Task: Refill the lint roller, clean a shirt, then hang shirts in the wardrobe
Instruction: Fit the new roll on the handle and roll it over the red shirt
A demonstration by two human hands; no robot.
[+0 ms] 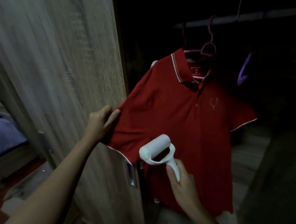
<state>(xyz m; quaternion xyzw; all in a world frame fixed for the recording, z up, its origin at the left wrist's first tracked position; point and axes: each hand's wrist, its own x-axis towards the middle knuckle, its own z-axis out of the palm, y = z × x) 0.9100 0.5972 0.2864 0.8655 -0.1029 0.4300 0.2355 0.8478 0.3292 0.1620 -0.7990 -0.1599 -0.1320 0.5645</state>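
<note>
Wardrobe door (pixel 64 82): stands open just left of the shirt, with the stretched sleeve drawn up against its edge. I judge a hard stroke could drag cloth onto that edge or onto the metal door handle (pixel 131 175) below.
Red polo shirt (pixel 178 118): hangs inside the dark wardrobe, front towards me, one sleeve pulled out taut. My concern is that the one-sided pull could tilt it until it slides off the hanger.
Pink hanger (pixel 207 49): hooked over the rail (pixel 259 16); the hook is too blurred to judge its seating. A sideways tug may unhook it.
Left hand (pixel 101 123): thumb and fingers pinch the sleeve's upper edge. If that pinch slips, the fabric will slacken and bunch.
Lint roller (pixel 156 149): its white drum lies on the shirt just below the sleeve. The sticky sheet may grab loose cloth.
Right hand (pixel 181 184): fingers curled round the roller's handle, low down. I judge leverage weak there, so the drum could twist off line.
</note>
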